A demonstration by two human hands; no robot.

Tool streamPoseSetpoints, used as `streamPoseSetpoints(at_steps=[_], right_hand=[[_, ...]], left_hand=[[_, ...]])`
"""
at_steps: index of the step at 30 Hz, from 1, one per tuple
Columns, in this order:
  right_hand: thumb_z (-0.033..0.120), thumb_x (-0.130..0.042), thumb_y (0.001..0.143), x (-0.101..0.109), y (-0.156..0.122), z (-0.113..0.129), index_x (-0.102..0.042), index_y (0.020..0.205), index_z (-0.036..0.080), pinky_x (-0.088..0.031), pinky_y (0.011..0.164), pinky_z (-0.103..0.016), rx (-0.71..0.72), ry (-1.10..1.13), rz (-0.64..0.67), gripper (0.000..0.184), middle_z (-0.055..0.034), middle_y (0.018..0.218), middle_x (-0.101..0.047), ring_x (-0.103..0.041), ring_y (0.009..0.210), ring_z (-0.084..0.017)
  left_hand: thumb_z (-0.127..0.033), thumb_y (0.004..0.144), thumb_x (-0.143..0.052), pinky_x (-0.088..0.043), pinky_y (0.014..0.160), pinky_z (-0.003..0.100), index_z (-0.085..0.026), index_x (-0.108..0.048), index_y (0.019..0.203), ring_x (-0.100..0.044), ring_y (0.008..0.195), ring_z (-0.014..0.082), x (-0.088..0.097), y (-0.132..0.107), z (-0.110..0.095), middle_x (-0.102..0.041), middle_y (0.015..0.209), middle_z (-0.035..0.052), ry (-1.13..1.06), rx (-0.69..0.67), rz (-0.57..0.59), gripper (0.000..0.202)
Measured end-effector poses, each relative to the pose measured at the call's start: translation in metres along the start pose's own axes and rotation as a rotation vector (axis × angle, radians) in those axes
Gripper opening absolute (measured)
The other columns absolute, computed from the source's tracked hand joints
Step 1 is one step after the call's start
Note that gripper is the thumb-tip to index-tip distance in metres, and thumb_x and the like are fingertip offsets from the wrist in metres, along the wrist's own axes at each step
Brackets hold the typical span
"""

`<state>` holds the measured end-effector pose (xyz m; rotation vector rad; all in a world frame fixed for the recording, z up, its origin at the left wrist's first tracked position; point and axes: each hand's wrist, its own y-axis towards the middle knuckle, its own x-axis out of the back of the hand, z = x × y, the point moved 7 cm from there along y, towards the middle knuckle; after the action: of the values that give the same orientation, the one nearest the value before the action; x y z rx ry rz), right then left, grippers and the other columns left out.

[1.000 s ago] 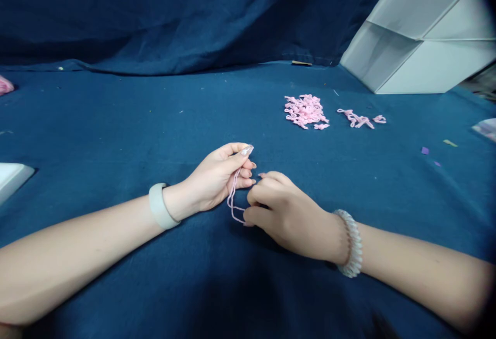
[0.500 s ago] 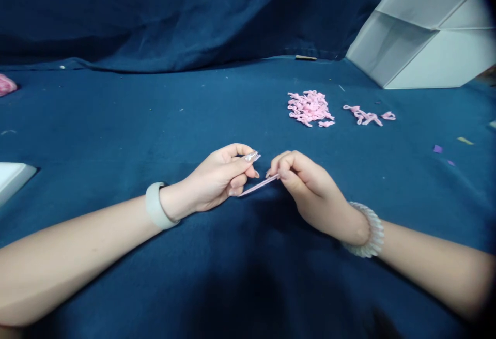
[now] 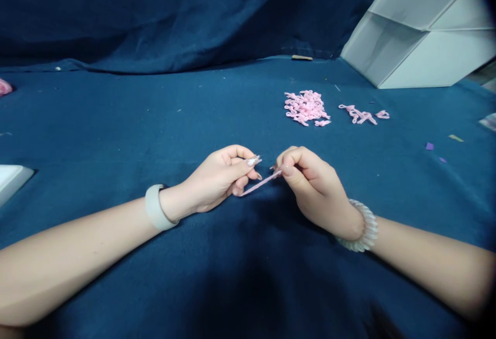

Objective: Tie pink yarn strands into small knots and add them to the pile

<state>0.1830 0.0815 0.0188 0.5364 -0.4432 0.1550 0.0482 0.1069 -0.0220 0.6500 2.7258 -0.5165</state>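
Between both hands (image 3: 215,180) (image 3: 315,190), pink yarn (image 3: 260,183)

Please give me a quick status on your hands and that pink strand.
Right hand pinching pink yarn strand at the fingertips. Left hand at its other end, grip unclear. Pile of pink yarn loops beyond, apart from the hands, on blue cloth.
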Motion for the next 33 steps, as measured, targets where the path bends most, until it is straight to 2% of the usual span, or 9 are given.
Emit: streamPoseSetpoints(at_steps=[3,8,11,14,17,19,22,25,33], right_hand=[[0.018,-0.048,0.093,0.0,0.001,0.002,-0.047,0.078,0.018,-0.04,0.065,-0.023,0.019,-0.017,-0.001,0.016,-0.0005,0.076,-0.054,-0.051,0.07,-0.01],[0.019,-0.05,0.093,-0.005,0.003,0.004,-0.048,0.075,0.017,-0.039,0.062,-0.022,0.051,-0.021,0.041,0.017,0.0004,0.073,-0.053,-0.048,0.065,-0.008],[0.018,-0.05,0.092,-0.005,0.003,0.004,-0.05,0.075,0.016,-0.039,0.062,-0.021,0.049,-0.007,0.043,0.017,0.0002,0.074,-0.053,-0.048,0.066,-0.008],[0.018,-0.051,0.092,-0.005,0.004,0.002,-0.051,0.074,0.016,-0.04,0.066,-0.022,0.023,0.002,0.038,0.018,-0.0007,0.077,-0.053,-0.05,0.07,-0.009],[0.018,-0.053,0.091,-0.005,0.004,0.004,-0.052,0.074,0.017,-0.04,0.067,-0.023,0.039,-0.01,0.038,0.017,-0.001,0.078,-0.053,-0.049,0.071,-0.009],[0.017,-0.053,0.091,-0.005,0.004,0.005,-0.052,0.075,0.017,-0.04,0.067,-0.023,0.058,-0.019,0.038,0.016,-0.001,0.078,-0.053,-0.049,0.072,-0.009],[0.016,-0.053,0.09,-0.005,0.004,0.005,-0.053,0.075,0.017,-0.04,0.068,-0.023,0.053,-0.024,0.037,0.015,-0.001,0.078,-0.052,-0.049,0.072,-0.01],[0.016,-0.054,0.089,-0.005,0.004,0.004,-0.053,0.074,0.016,-0.04,0.069,-0.024,0.042,-0.027,0.031,0.016,-0.0009,0.078,-0.053,-0.049,0.072,-0.01],[0.015,-0.055,0.089,-0.005,0.004,0.008,-0.054,0.074,0.016,-0.041,0.068,-0.023,0.099,-0.019,0.033,0.014,-0.0007,0.077,-0.055,-0.051,0.072,-0.009]], left_hand=[[-0.02,0.084,-0.062,-0.038,0.041,0.014,-0.013,-0.054,0.086,-0.041,0.037,0.0016,-0.001,-0.001,-0.001,-0.062,0.059,-0.0009,0.041,-0.016,0.019,0.011],[-0.024,0.083,-0.064,-0.034,0.039,0.014,-0.012,-0.064,0.089,-0.045,0.04,0.0038,-0.007,-0.005,0.001,-0.061,0.056,0.0007,0.271,-0.033,0.089,0.014],[-0.024,0.083,-0.063,-0.033,0.038,0.014,-0.013,-0.064,0.099,-0.043,0.038,0.0039,-0.007,-0.007,0.0,-0.058,0.051,-0.0014,0.305,-0.025,0.083,0.02],[-0.023,0.082,-0.064,-0.033,0.037,0.014,-0.014,-0.06,0.109,-0.046,0.039,0.0051,-0.008,-0.007,-0.002,-0.062,0.055,-0.001,0.324,-0.026,0.091,0.028],[-0.028,0.081,-0.066,-0.031,0.036,0.014,-0.014,-0.056,0.095,-0.046,0.038,0.0052,-0.012,-0.008,-0.003,-0.062,0.054,-0.0016,0.339,-0.03,0.125,0.022],[-0.029,0.08,-0.068,-0.037,0.041,0.014,-0.015,-0.05,0.085,-0.047,0.039,0.0044,-0.015,-0.008,-0.004,-0.06,0.052,-0.0034,0.309,-0.041,0.162,0.023],[-0.025,0.079,-0.069,-0.051,0.063,0.021,-0.015,-0.045,0.083,-0.05,0.042,0.0035,-0.017,-0.008,-0.004,-0.06,0.052,-0.0054,0.252,-0.061,0.203,0.026],[-0.026,0.079,-0.069,-0.052,0.071,0.025,-0.016,-0.044,0.084,-0.05,0.042,0.0037,-0.017,-0.007,-0.003,-0.06,0.052,-0.0057,0.225,-0.068,0.216,0.027],[-0.035,0.076,-0.072,-0.044,0.053,0.017,-0.017,-0.043,0.083,-0.058,0.049,0.0084,-0.018,-0.008,-0.004,-0.055,0.045,-0.006,0.232,-0.062,0.224,0.035]])
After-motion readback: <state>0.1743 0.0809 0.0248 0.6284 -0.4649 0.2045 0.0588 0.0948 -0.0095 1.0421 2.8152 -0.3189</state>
